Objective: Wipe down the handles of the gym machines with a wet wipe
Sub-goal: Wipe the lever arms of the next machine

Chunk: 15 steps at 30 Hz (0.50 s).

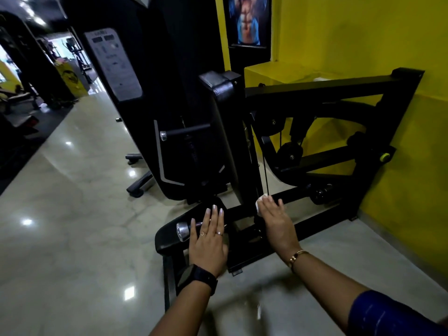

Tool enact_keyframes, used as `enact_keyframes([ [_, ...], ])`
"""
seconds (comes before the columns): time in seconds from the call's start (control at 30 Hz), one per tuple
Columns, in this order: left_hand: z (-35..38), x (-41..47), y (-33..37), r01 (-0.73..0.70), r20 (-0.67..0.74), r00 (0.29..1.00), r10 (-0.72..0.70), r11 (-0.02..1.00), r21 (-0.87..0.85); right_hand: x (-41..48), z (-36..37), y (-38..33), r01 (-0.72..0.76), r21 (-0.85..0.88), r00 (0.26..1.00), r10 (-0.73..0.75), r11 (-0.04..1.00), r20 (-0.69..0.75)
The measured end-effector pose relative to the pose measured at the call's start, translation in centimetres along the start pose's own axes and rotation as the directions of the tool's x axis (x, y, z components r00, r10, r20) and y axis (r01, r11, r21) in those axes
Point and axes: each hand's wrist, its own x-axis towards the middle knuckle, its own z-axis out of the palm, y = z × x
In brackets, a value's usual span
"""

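Note:
A black gym machine stands in front of me, its upright back pad facing right and its seat pad low at the front. My left hand lies flat with straight fingers over a handle with a chrome end cap. My right hand reaches over the machine's right side and holds a white wet wipe, which shows under the fingers. The part under the wipe is hidden. Another chrome-capped handle sticks out higher up on the left.
The machine's black frame and pulleys fill the right side against a yellow wall. A black weight-stack tower rises behind. Glossy tiled floor spreads to the left, with more machines far back.

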Motion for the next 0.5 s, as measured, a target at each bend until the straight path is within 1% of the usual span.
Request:
enact_keyframes([
  [0.03,-0.3,0.0,0.0,0.013,0.015,1.0,-0.013,1.0,0.028,0.0,0.2,-1.0,0.043,0.006,0.999,-0.043,0.999,-0.001],
  [0.1,-0.9,-0.1,-0.1,0.026,0.044,0.999,-0.028,0.999,0.043,0.2,0.5,-3.9,0.176,0.013,0.984,-0.177,0.984,0.014],
  [0.17,-0.6,-0.3,-0.6,0.029,0.002,1.0,-0.029,0.999,0.014,0.3,0.7,-6.7,0.271,0.053,0.961,-0.273,0.961,0.042],
  [0.2,-0.5,-0.4,-0.9,0.032,-0.029,0.999,-0.032,0.999,0.0,0.3,0.7,-7.7,0.284,0.081,0.957,-0.288,0.956,0.045],
  [0.27,-0.4,-0.5,-1.8,0.028,-0.02,0.999,-0.028,1.0,-0.004,0.4,0.7,-7.8,0.27,0.109,0.96,-0.276,0.957,0.05],
  [0.33,0.0,-0.6,-2.6,0.026,-0.014,1.0,-0.027,0.998,-0.052,0.2,0.4,-6.1,0.234,0.081,0.97,-0.239,0.969,0.047],
  [0.43,0.2,-0.7,-3.3,0.031,-0.007,0.999,-0.031,0.997,-0.072,0.0,0.1,-3.0,0.124,0.043,0.992,-0.125,0.991,0.023],
  [0.5,0.2,-0.9,-3.0,0.058,-0.018,0.998,-0.06,0.995,-0.08,0.0,0.1,-2.6,0.086,0.038,0.996,-0.087,0.996,0.027],
])
